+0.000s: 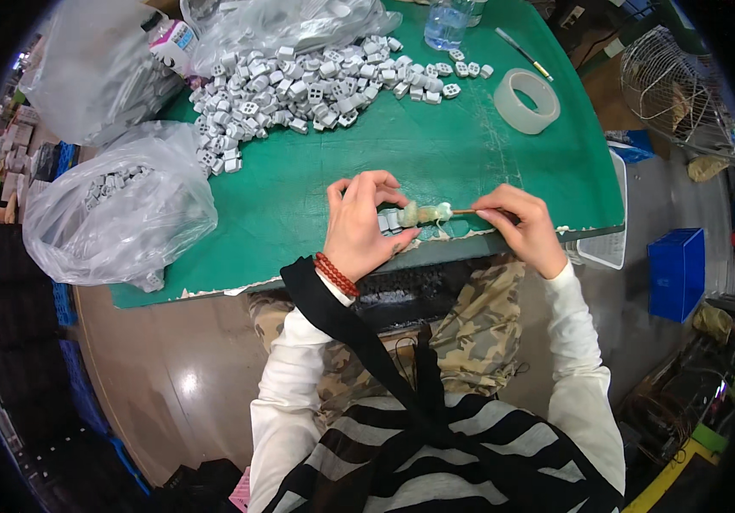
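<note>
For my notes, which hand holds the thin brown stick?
The right hand, pinching the stick; the left hand, wearing the red bracelet, curls around grey pieces.

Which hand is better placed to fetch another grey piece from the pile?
Probably the left hand: it is nearer the pile of grey pieces, while the right hand grips the brown stick.

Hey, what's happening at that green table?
Someone's right hand is pinching a thin brown stick with a pale lump at its end. Their left hand curls around a few small grey blocks beside the lump, near the edge of the table. Farther back lies a big pile of similar blocks.
</note>
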Motion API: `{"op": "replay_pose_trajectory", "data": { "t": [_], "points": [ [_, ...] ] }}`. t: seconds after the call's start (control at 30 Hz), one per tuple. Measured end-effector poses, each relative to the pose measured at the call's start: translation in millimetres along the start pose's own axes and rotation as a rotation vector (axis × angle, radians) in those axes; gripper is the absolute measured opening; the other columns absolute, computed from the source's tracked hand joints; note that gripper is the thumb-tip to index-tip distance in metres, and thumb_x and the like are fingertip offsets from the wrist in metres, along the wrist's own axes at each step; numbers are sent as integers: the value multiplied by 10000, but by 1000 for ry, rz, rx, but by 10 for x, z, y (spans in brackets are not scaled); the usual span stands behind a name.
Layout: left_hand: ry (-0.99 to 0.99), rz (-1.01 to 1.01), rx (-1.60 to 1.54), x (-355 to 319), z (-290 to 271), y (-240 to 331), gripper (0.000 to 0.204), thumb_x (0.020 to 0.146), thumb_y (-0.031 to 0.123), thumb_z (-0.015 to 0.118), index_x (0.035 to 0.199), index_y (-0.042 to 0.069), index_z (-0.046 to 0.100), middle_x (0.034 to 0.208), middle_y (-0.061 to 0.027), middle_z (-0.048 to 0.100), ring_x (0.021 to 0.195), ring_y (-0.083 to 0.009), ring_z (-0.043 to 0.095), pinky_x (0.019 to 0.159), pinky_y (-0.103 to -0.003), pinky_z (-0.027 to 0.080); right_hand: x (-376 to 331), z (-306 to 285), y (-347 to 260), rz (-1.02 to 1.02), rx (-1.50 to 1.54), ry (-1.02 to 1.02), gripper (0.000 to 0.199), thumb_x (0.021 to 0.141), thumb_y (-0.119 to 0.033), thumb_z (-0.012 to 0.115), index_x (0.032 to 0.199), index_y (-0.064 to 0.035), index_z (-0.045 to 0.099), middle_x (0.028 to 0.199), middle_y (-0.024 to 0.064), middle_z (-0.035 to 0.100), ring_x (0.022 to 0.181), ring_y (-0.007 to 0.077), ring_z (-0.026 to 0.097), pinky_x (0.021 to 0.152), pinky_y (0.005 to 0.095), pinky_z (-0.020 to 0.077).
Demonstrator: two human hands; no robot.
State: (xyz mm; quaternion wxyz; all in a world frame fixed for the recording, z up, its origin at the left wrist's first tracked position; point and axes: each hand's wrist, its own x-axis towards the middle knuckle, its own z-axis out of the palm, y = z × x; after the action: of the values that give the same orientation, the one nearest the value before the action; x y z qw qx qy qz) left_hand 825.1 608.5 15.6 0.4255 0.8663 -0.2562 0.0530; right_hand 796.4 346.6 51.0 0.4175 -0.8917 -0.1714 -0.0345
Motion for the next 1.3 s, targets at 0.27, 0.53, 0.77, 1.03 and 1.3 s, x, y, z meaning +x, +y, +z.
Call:
{"op": "replay_pose_trajectory", "data": {
  "t": [0.27,0.53,0.77,1.03,1.3],
  "points": [
    [21,-44,-1,4,24,-25,714,596,130,867,1134,42,405,1002,0,659,1048,-275,433,944,-396,329,161,63,-24,-109,-12,-31,140,779,8,695,910,-41,701,757,88,610,673,245,601,583,330,454],
    [22,-64,-33,4,44,-60,724,580,118,868,1134,36,408,1011,4,643,1032,-273,421,940,-386,334,223,163,-26,-205,-23,-72,192,760,61,679,930,-25,703,794,91,635,690,232,615,589,307,466],
    [42,-41,-29,23,31,-28,716,592,128,848,1101,57,349,922,-1,688,1008,-227,557,976,-425,266,215,198,-67,-208,-61,-36,201,751,51,685,925,-48,705,773,82,617,685,236,627,574,331,472],
    [32,-33,-25,28,29,-12,731,589,100,844,1131,33,358,975,-4,672,1011,-251,437,924,-377,333,127,8,23,-196,-127,-20,183,746,52,686,907,-35,702,751,92,604,664,245,618,564,330,475],
    [13,-46,-31,27,43,-6,728,590,76,840,1128,35,351,935,-7,674,998,-251,447,924,-374,337,82,-22,113,-206,-82,-2,190,735,43,690,908,-37,706,743,79,606,667,233,628,561,310,472]
  ]
}}
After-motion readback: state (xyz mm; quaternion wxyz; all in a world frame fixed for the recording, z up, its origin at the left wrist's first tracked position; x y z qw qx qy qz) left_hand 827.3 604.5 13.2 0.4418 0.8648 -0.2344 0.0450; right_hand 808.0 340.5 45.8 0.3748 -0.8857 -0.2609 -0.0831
